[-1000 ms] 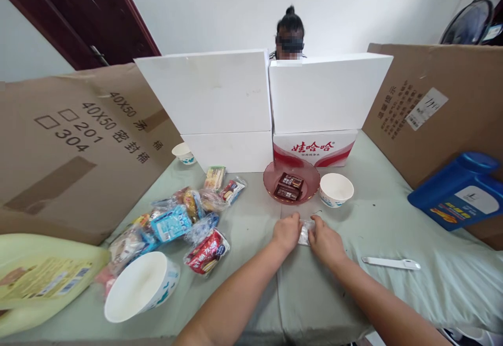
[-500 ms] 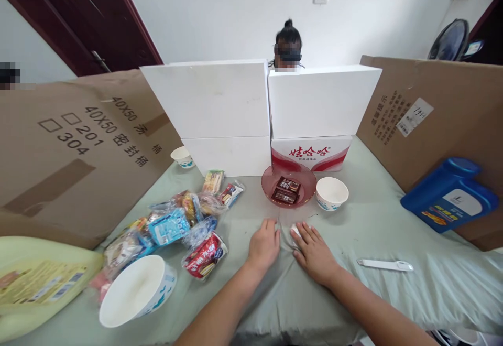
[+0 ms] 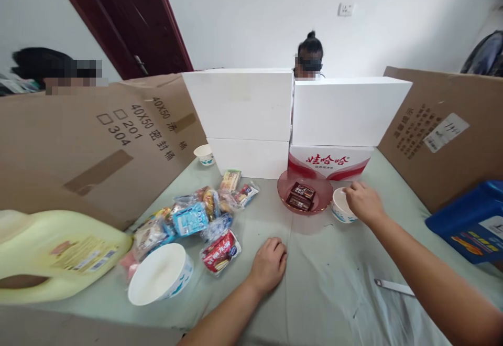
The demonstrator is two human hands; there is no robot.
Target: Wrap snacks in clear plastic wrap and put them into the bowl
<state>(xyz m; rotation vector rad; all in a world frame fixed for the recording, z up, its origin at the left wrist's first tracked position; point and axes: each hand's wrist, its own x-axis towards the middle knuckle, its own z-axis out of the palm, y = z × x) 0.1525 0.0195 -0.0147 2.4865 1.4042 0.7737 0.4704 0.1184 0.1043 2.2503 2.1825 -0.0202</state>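
Observation:
My right hand (image 3: 363,202) reaches forward with curled fingers over the rim of a small white paper bowl (image 3: 338,212); nothing shows in it. Left of that bowl stands a pink glass dish (image 3: 283,195) holding two dark chocolate bars (image 3: 301,197). My left hand (image 3: 269,265) rests on the pale green cloth in a loose fist, holding nothing, beside a red snack packet (image 3: 220,245). The small clear packet from the earlier frames is not visible.
A pile of snack packets (image 3: 192,215), a large white bowl (image 3: 159,275) and a yellow jug (image 3: 55,251) lie left. A blue jug (image 3: 471,220) and a white utensil (image 3: 393,287) lie right. White boxes (image 3: 243,105) and cardboard walls (image 3: 98,141) surround the table; a person (image 3: 309,60) sits behind.
Both hands left the small clear packet at the table's middle. My right hand moved forward and right to the small white bowl; my left hand drew back slightly. The view shifted left.

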